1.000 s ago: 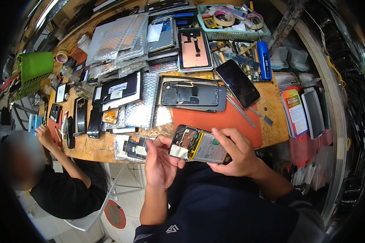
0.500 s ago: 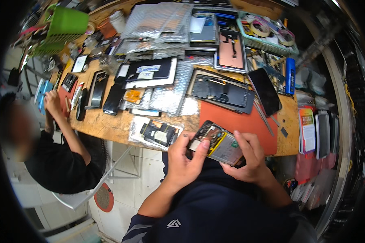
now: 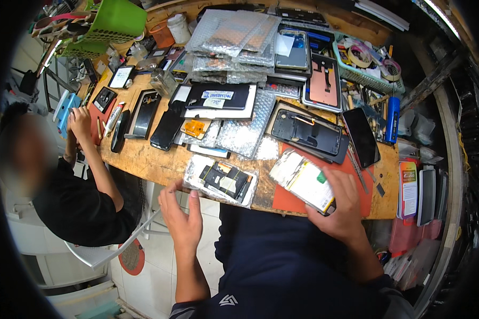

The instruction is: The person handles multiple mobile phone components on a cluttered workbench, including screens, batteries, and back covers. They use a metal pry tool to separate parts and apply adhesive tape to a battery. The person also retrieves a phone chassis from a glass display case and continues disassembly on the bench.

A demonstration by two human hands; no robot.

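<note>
My right hand (image 3: 339, 201) grips an opened smartphone (image 3: 302, 179) by its near right end, above the orange-red mat (image 3: 287, 201). The phone's bare inside faces up, bright with glare, with a small green mark near my fingers. My left hand (image 3: 182, 215) is empty, its fingers apart, just off the table's front edge. Nearest to it lies a clear bubble-wrap pouch (image 3: 196, 178) with a black phone part (image 3: 224, 182) on it, banded with thin yellow lines.
Behind the mat lie a grey phone housing (image 3: 306, 130) and a black phone (image 3: 361, 137). Wrapped screens (image 3: 231, 34) are piled at the back, by a basket of tape rolls (image 3: 370, 77). At left a co-worker (image 3: 82, 196) sits at the table (image 3: 143, 162), holding something blue.
My left hand has let go of the opened phone and moved left. My right hand still holds the phone, now tilted into glare over the mat. The view has shifted slightly.
</note>
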